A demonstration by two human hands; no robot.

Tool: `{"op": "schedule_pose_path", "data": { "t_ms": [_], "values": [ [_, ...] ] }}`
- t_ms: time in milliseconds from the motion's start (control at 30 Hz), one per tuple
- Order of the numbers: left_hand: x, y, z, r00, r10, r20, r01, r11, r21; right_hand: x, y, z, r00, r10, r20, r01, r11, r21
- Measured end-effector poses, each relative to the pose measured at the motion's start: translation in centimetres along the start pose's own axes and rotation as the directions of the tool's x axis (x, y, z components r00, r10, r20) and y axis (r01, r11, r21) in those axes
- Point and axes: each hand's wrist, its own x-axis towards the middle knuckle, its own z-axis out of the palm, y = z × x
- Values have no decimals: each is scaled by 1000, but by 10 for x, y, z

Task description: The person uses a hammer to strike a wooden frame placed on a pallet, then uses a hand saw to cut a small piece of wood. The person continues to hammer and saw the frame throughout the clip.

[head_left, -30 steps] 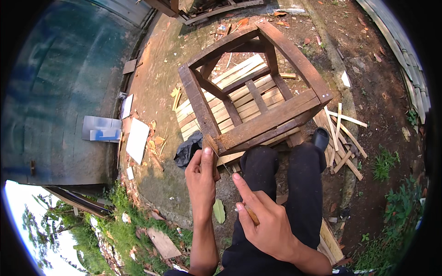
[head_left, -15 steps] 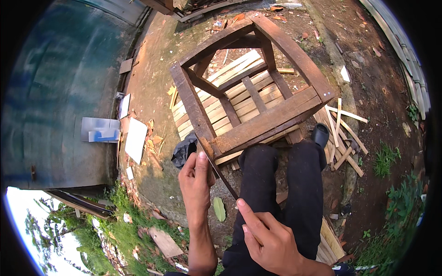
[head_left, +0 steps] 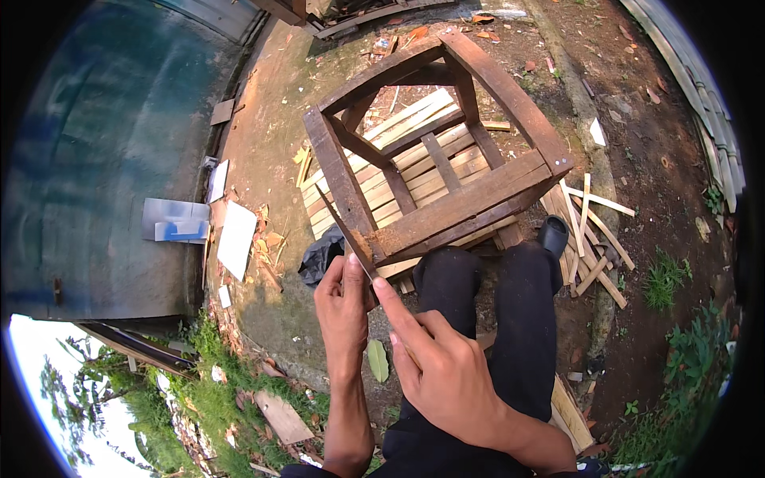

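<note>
A box-like frame of dark brown timber (head_left: pixel 446 211) stands on the ground in front of my knees, over pale wooden slats (head_left: pixel 414 159). A thin, dark, blade-like strip (head_left: pixel 339 219) slants up to the left alongside the frame's near left corner. My left hand (head_left: pixel 343 299) pinches the strip just below that corner. My right hand (head_left: pixel 434 370) grips the strip's lower end, index finger stretched along it and touching my left thumb. I cannot tell whether the strip is wood or metal.
A black plastic bag (head_left: pixel 319 255) lies left of the frame, with white sheets (head_left: pixel 237 239) beside a blue-green wall (head_left: pixel 96 159). Loose wood slivers (head_left: pixel 590 227) are scattered to the right near my black shoe (head_left: pixel 554 235). Grass (head_left: pixel 231 398) borders the concrete edge.
The strip has come up between my hands and its tip now points up-left past the frame's corner. My right hand has risen to meet my left hand.
</note>
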Motion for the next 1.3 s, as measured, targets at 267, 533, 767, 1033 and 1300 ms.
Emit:
{"op": "schedule_pose_path", "data": {
  "t_ms": [267, 533, 767, 1033, 1300],
  "values": [
    [-1, 1, -2, 994, -101, 43, 102, 995, -23, 4, -4, 0, 977, -113, -179, 138, 981, 134],
    [3, 4, -1, 997, -69, 37, 68, 997, 29, -1, 0, 1, 992, 111, 56, -115, 991, 65],
    [1, 3, -3, 997, -60, 49, 59, 998, 29, -7, 22, 0, 984, 40, -172, -7, 982, 188],
    [1, 3, -2, 990, -137, 37, 137, 991, -3, 14, 21, 11, 990, 129, -58, -92, 899, 428],
    [1, 4, -1, 991, -126, 37, 128, 991, -48, 19, 15, 16, 999, -24, -33, 29, 991, 129]
  ]
}}
